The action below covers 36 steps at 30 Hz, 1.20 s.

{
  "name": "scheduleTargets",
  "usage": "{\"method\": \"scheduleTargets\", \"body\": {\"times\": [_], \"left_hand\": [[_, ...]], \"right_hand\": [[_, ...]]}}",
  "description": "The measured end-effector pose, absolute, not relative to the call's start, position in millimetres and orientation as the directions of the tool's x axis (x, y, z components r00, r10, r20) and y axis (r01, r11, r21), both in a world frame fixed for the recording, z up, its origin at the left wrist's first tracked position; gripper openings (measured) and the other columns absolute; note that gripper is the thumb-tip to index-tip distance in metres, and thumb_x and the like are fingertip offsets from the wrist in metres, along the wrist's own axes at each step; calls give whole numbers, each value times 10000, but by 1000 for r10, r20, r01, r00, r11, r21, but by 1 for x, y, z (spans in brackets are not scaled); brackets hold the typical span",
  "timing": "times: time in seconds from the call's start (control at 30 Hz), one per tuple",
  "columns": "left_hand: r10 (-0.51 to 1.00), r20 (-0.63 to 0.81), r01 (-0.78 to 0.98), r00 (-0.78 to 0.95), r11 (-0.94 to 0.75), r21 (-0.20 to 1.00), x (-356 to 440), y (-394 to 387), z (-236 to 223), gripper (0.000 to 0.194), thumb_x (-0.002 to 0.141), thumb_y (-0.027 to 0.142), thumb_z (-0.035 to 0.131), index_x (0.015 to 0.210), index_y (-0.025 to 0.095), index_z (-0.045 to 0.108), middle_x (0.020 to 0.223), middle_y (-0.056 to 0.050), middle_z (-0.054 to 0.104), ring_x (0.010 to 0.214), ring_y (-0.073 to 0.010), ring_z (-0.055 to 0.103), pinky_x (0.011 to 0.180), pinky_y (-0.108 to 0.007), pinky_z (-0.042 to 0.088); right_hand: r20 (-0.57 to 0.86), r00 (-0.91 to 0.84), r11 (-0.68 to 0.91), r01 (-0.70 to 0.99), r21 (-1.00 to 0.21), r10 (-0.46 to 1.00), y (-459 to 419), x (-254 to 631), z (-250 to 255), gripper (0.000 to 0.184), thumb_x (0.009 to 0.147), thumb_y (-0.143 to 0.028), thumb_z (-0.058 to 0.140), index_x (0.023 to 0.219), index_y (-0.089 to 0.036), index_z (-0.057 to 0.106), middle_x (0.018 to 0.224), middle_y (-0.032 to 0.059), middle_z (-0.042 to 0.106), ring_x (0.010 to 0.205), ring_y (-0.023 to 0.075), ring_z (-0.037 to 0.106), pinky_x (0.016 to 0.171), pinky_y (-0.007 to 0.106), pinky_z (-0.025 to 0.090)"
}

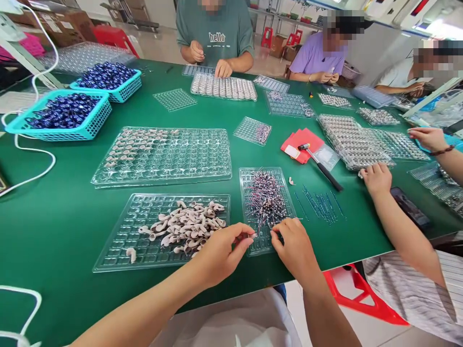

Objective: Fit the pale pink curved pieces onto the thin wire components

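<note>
My left hand (220, 253) rests at the table's near edge, thumb and forefinger pinched on a small pale piece beside the pile of pale curved pieces (188, 226) in a clear plastic tray (119, 246). My right hand (294, 248) is curled, its fingertips at the near end of a small clear tray (244, 176) that holds a heap of thin wired parts (265, 195). The two hands sit a few centimetres apart. A larger clear tray (188, 154), partly filled with pale pieces, lies beyond.
Two turquoise baskets (90, 125) of dark blue parts stand far left. A black-handled tool (321, 168) lies on red cards (302, 142). A co-worker's arm (394, 217) reaches in from the right beside stacked trays (350, 142). Three people sit across the green table (54, 217). A phone (410, 207) lies right.
</note>
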<state>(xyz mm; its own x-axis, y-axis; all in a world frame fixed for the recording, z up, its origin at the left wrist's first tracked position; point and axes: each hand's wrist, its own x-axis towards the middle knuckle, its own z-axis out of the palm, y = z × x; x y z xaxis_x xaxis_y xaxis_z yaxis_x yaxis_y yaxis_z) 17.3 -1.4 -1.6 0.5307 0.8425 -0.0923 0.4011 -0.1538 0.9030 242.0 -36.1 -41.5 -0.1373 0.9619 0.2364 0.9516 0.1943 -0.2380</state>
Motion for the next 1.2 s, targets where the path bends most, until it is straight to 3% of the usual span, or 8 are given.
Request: {"method": "scheduleTargets", "body": {"times": [0.13, 0.3, 0.43, 0.63, 0.97, 1.07, 1.2], "left_hand": [[843, -137, 402, 519, -99, 910, 18, 0, -4, 167, 958, 288, 465, 973, 190, 601, 790, -26, 659, 706, -166, 616, 596, -248, 450], [829, -167, 378, 534, -57, 924, 17, 0, -8, 196, 983, 263, 374, 1018, 188, 552, 739, -9, 609, 645, -159, 573, 606, -261, 437], [821, -164, 349, 547, -46, 936, 16, -1, -9, 278, 1000, 256, 311, 1080, 180, 566, 905, -60, 639, 738, -170, 581, 674, -280, 449], [799, -233, 367, 555, 16, 930, 15, 1, -6, 282, 1015, 289, 295, 1047, 184, 555, 843, -32, 570, 726, -176, 514, 679, -296, 398], [789, -278, 404, 548, 42, 914, 15, 0, 1, 256, 997, 324, 337, 1055, 184, 542, 718, 22, 463, 654, -173, 440, 643, -298, 345], [788, -280, 381, 548, 63, 922, 16, 1, 4, 244, 996, 349, 358, 1023, 181, 534, 672, 43, 422, 607, -158, 399, 590, -282, 313], [805, -257, 384, 535, 39, 923, 18, 2, 2, 244, 996, 351, 372, 1015, 179, 543, 670, 45, 424, 606, -153, 395, 595, -281, 315]], "right_hand": [[233, -106, 176, 937, -303, 967, -39, 238, -38, 146, 897, -167, 569, 757, -210, 576, 774, 34, 612, 794, 206, 545, 750, 357, 433], [183, -77, 156, 870, -468, 980, -50, 237, -29, 117, 911, -182, 566, 803, -225, 563, 828, 16, 632, 839, 192, 570, 747, 326, 440], [229, -53, 136, 922, -363, 972, -49, 245, -33, 12, 903, -211, 603, 901, -216, 593, 881, 35, 645, 855, 212, 563, 767, 345, 434], [204, -119, 168, 955, -243, 972, -38, 246, -40, 163, 884, -133, 552, 742, -211, 532, 743, 20, 586, 750, 195, 527, 696, 329, 388], [231, -8, 100, 915, -391, 973, -47, 241, -40, 152, 879, -159, 571, 749, -218, 517, 766, 8, 603, 775, 185, 546, 724, 329, 415], [239, -51, 140, 918, -371, 970, -45, 241, -39, 66, 913, -175, 565, 870, -213, 596, 851, 27, 645, 831, 203, 567, 756, 345, 428], [255, -119, 198, 930, -309, 960, -39, 241, -41, 172, 938, -167, 542, 1069, -211, 644, 896, 52, 656, 868, 224, 580, 768, 361, 437]]}}
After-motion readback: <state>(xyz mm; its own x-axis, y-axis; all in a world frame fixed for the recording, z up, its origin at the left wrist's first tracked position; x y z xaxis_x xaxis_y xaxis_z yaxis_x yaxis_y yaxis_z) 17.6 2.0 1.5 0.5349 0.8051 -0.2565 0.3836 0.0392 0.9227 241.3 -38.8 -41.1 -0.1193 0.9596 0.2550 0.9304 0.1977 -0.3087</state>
